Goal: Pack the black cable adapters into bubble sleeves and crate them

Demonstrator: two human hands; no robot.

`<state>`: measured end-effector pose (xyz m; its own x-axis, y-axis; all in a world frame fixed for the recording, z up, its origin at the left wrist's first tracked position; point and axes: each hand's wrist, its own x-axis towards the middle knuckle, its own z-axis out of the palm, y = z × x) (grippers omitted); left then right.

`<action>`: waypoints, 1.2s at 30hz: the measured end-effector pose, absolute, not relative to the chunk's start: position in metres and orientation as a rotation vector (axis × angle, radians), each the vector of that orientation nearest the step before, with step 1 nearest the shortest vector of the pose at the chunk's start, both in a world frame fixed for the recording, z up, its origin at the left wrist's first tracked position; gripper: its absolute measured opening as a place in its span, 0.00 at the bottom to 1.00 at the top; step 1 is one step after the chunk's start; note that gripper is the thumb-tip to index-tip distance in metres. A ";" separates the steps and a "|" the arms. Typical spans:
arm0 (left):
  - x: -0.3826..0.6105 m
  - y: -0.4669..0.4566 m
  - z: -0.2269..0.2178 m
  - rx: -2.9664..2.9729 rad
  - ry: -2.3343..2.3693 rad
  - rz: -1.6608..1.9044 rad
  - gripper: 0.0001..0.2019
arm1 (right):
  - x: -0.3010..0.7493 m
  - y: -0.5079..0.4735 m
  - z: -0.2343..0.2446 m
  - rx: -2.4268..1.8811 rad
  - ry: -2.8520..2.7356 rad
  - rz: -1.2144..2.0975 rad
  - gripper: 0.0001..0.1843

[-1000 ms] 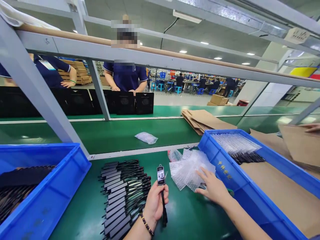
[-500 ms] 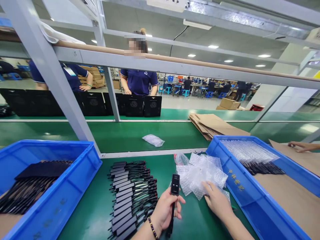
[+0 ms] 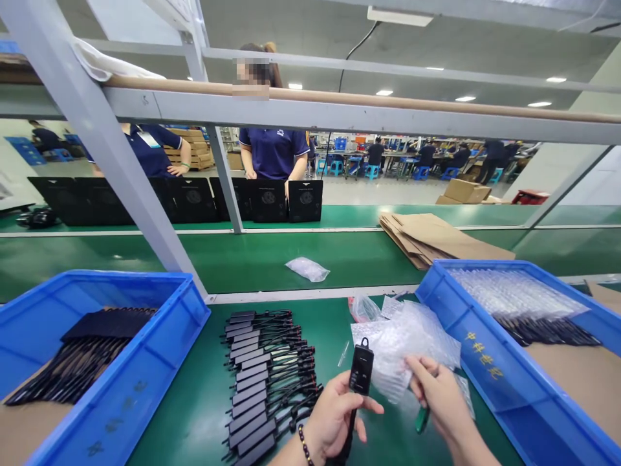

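My left hand (image 3: pixel 334 414) is closed around a small black electronic device (image 3: pixel 361 370) with a loop at its top and a black cable or strap hanging below. My right hand (image 3: pixel 439 391) is pinched at the edge of a loose pile of clear bubble-wrap bags (image 3: pixel 402 336). A green-handled tool (image 3: pixel 422 419) sticks out under its fingers; the working end is hidden, so I cannot tell its kind. Left of my hands lies a column of several similar black devices with cables (image 3: pixel 257 385), side by side on the green bench.
Blue bins stand at left (image 3: pixel 111 395) and right (image 3: pixel 490 362); the left holds black cabled devices, the right bubble-wrapped ones. A small plastic bag (image 3: pixel 308 268) and brown cardboard sheets (image 3: pixel 451 236) lie beyond the white rail. Black panels (image 3: pixel 305 200) stand before co-workers. A grey frame post (image 3: pixel 111 142) rises at left.
My right hand's fingers have drawn together at the bubble wrap, and the green handle now shows below them. The device in my left hand has tilted slightly. The view has shifted left.
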<state>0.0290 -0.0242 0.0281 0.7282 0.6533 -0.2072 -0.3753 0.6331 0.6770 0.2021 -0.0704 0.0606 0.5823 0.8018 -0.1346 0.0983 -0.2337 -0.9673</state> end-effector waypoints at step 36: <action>0.028 -0.021 0.007 0.688 0.307 0.402 0.32 | 0.197 -0.063 0.056 -1.366 -1.493 1.354 0.24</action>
<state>0.0282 -0.0212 0.0072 0.8797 0.4541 -0.1413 -0.2551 0.7013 0.6657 0.1966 -0.0631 0.0560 -0.2063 0.9668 -0.1510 0.2446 -0.0984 -0.9646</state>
